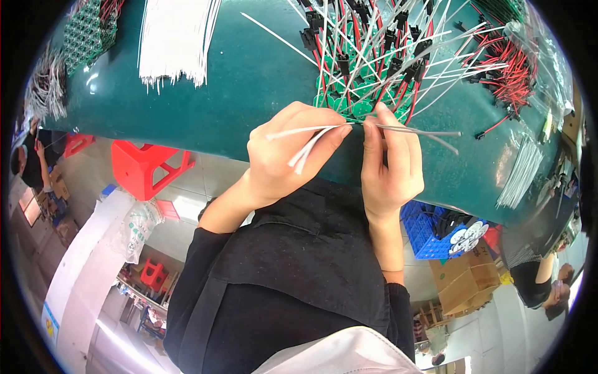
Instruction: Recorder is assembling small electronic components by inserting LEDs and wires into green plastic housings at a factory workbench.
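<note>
My left hand (293, 153) is closed in a pinch on several thin white strips (305, 153), whose loose ends fan out toward the lower left. Close beside it, my right hand (393, 165) pinches thin grey-white strips (430, 132) that stick out to the right. The fingertips of both hands nearly meet at the table's near edge; what lies between them is too small to make out. Just beyond is a pile of round green circuit boards (339, 103) with red and black wires, black connectors (342, 64) and more white strips.
A bundle of white strips (177, 43) lies at the left of the green table (261, 75). At right are red-and-black connector wires (511, 68) and another strip bundle (522, 171). Green board panels (90, 37) sit far left. Below stand a red stool (146, 165) and a blue crate (427, 234).
</note>
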The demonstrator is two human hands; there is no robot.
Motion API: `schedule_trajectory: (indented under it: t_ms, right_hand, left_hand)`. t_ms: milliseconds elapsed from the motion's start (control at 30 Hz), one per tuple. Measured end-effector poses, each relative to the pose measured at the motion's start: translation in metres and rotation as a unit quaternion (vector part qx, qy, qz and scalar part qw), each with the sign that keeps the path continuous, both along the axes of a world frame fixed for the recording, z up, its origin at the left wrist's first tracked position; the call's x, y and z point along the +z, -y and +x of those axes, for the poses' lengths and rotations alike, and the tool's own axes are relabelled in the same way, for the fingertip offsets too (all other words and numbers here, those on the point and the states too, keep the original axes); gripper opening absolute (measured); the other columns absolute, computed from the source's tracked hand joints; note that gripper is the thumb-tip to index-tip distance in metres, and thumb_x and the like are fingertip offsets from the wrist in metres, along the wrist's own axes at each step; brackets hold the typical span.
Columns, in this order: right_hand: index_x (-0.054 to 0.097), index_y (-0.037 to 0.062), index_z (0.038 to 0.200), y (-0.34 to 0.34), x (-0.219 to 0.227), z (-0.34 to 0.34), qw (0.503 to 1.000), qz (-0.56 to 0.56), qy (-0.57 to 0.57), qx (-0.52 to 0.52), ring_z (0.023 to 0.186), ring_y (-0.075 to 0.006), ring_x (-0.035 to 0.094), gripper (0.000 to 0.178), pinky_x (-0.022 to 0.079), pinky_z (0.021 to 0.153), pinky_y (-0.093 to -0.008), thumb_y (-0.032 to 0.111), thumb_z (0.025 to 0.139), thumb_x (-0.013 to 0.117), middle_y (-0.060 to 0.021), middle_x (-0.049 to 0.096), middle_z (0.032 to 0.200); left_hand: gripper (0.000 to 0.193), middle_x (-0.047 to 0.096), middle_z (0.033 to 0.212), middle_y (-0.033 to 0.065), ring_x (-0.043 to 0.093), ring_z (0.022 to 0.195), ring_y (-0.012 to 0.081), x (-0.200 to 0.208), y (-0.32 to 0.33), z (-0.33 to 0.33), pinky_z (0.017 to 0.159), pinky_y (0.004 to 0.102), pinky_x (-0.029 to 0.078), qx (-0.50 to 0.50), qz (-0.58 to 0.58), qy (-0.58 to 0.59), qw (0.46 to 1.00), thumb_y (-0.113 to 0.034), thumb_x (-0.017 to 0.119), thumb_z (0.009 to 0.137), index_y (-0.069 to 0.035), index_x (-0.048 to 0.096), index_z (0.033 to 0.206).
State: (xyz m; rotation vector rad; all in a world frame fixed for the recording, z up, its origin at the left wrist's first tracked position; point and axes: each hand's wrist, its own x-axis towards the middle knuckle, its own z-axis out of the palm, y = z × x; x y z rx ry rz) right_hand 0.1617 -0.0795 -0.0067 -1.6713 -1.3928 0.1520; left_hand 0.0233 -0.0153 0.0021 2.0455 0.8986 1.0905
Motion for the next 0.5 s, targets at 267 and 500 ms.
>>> schedule_trajectory:
  t_ms: [267,500]
  right_hand:
    - [0.066,-0.0057,0.100,0.010,0.000,0.007,0.997,-0.029,-0.062,-0.019,0.074,-0.0235,0.069,0.023,0.056,0.066,-0.0303,-0.007,0.078,0.075,-0.0148,0.071,0.092]
    - [0.066,-0.0045,0.097,0.014,-0.006,0.014,0.993,-0.016,-0.103,-0.051,0.070,-0.0201,0.067,0.018,0.055,0.061,-0.0277,-0.005,0.080,0.074,-0.0139,0.070,0.089]
  left_hand:
    - [0.018,0.069,0.081,0.0063,0.064,0.065,0.0193,-0.003,0.000,0.006,0.053,0.0280,0.050,0.028,0.012,-0.038,0.999,0.004,0.078,0.072,-0.002,0.067,0.086]
    - [0.019,0.069,0.080,0.0060,0.064,0.064,0.0189,-0.003,-0.001,0.008,0.053,0.0277,0.051,0.024,0.025,-0.045,0.998,0.003,0.077,0.074,-0.002,0.066,0.089]
